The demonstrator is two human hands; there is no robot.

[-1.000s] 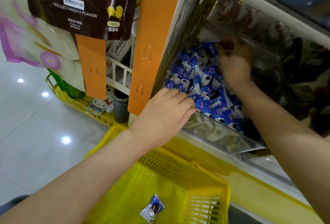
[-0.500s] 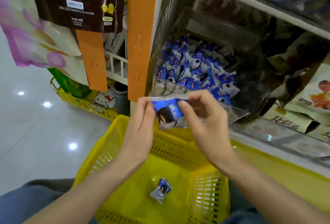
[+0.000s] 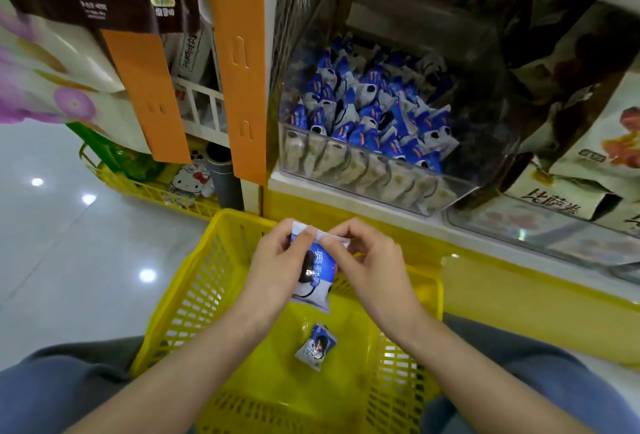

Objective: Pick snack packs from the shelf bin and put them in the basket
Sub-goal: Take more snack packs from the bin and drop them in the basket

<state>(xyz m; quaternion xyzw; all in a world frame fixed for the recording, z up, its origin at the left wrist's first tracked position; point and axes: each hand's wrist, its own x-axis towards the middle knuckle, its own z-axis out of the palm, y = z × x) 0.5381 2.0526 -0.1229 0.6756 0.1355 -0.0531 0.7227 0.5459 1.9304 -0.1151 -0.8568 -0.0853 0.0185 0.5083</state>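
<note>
One snack pack (image 3: 316, 346) lies in the basket (image 3: 180, 298), both hands (image 3: 277, 269) (image 3: 372, 269) pinch a second pack (image 3: 313, 277) above the basket, and many remain in the shelf bin (image 3: 374, 170).

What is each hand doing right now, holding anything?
Left hand: pinches the top edge of the blue-and-white foil snack pack, above the yellow plastic basket.
Right hand: pinches the same pack's top edge.

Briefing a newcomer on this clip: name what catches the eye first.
The left hand and right hand pinch a blue snack pack by its top seal above the yellow basket. One loose pack lies on the basket floor; the clear shelf bin behind holds many more.
</note>
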